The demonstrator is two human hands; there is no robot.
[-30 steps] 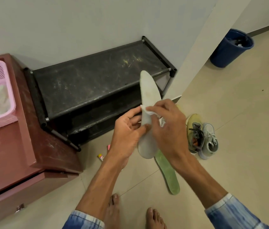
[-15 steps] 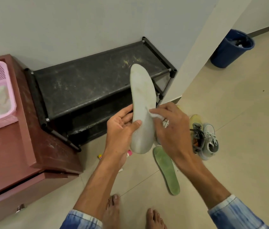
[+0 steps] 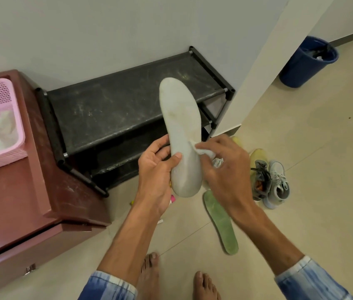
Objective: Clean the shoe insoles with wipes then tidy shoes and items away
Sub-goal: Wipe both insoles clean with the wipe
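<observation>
Off-white foam, faintly yellowed toward the toe: in the head view that is the insole (image 3: 182, 135) I am working on. It is held upright in the air in front of the black shoe rack (image 3: 117, 109), toe up and heel down. My left hand (image 3: 154, 169) grips it near the heel, thumb across the face and fingers curled behind. My right hand (image 3: 227, 169) pinches a crumpled white wipe (image 3: 203, 151) and presses it against the insole's right edge about halfway up.

I judge the insole to be very light and bendy, likely to fold if I push hard on the unsupported toe. The better hold is low and around the waist, with fingers backing the spot being rubbed. The damp wipe is limp and should bunch easily.

On the tiled floor just below lies a green insole (image 3: 221, 224), flat and apart from both hands. A pair of grey and pale sneakers (image 3: 278, 182) stands just to its right. Some small pink and yellow bits lie beneath my left wrist, and I cannot tell what they are.

A pink mesh basket (image 3: 17, 126) sits on a maroon cabinet (image 3: 41, 191) at left, and a blue bin (image 3: 305, 63) stands well apart at upper right.

I can read no brand, label or writing on the insoles, shoes or wipe.
</observation>
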